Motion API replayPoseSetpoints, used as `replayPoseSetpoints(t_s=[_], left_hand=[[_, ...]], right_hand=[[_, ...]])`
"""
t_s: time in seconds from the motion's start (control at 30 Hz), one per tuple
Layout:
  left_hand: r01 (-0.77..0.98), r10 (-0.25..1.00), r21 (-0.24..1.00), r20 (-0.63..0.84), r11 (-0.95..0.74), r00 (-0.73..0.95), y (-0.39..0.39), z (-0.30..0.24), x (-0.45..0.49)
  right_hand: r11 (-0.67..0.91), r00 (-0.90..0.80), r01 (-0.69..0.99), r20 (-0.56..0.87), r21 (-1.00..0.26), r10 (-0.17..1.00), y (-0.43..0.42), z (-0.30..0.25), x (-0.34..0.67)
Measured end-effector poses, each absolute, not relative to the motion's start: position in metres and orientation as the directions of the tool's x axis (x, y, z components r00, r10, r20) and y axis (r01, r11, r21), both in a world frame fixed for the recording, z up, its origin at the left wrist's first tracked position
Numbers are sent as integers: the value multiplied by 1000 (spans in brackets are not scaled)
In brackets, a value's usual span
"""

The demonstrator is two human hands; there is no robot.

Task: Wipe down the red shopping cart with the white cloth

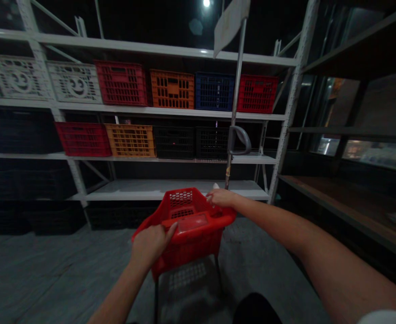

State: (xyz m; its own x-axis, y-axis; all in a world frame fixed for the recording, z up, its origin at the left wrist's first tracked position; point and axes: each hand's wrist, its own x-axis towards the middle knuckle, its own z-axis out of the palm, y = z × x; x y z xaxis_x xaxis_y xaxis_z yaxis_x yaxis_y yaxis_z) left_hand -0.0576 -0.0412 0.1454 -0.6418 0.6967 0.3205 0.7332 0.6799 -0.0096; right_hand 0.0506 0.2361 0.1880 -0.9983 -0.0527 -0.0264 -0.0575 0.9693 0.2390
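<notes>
A red plastic basket with perforated walls stands on a frame with thin black legs, directly in front of me. My left hand grips the near rim, next to a flat handle with a clear label panel. My right hand has its fingers curled over the far right rim. A small white item shows just behind my right hand. The inside of the basket is mostly hidden from this angle.
White metal shelving ahead holds plastic crates in red, orange, blue, black and white. A metal pole with a sign and curved grey handle rises behind the basket. A dark shelf unit with a wooden board stands right, above a grey floor.
</notes>
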Motion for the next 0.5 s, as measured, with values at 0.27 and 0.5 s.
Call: replayPoseSetpoints(t_s=[0.27, 0.5], left_hand=[[724, 688, -2, 316, 689, -654, -40, 145, -58], [713, 681, 27, 273, 700, -679, -36, 148, -60]], right_hand=[[993, -909, 26, -410, 115, 71, 230, 186, 69], [983, -905, 134, -389, 127, 174, 219, 198, 77]])
